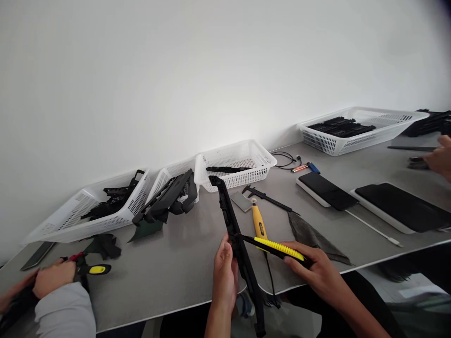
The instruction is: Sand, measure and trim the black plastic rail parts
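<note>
My left hand is closed around the middle of a long black plastic strip, which slants from upper left to lower right over the table's front edge. In my right hand is a yellow and black utility knife, its tip touching or very close to the strip just above my left fingers. Behind the knife lies a yellow rotary tool with a cord. Beyond it are a black caliper and a small grey block.
White baskets with black parts stand along the wall. On the right lie two phones on white pads and a dark cloth. A co-worker's hands work at left; another person's hand is at far right.
</note>
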Available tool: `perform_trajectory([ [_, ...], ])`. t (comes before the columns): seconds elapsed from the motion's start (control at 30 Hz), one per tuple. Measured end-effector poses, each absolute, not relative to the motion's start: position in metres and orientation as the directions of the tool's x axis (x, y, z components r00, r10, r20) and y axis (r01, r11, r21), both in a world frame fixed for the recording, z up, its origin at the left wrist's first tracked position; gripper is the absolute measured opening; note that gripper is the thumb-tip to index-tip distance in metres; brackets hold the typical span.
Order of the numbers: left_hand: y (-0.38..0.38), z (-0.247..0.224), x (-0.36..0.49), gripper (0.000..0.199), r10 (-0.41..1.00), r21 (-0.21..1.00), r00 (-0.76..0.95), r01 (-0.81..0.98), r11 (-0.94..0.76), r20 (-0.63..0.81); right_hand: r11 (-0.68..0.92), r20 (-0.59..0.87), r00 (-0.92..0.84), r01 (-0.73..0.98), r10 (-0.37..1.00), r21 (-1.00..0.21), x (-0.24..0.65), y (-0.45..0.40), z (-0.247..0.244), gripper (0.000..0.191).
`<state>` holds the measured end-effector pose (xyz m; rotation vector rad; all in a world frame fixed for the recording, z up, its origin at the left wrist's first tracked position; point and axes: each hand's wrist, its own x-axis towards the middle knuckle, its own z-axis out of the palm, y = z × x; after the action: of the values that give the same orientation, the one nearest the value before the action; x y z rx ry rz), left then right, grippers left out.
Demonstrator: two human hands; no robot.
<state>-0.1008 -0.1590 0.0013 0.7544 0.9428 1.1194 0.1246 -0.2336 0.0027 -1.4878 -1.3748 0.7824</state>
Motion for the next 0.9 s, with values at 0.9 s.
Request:
perform_trajectory([
  [0.9, -0.161, -0.001, -0.101, 0.075, 0.957, 0.920, 0.170, -0.279, 0.275, -0.235, 0.121, 0.258, 0.276, 0.432, 0.926, -0.894, 0.118, -0.238, -0.002, 0.030],
])
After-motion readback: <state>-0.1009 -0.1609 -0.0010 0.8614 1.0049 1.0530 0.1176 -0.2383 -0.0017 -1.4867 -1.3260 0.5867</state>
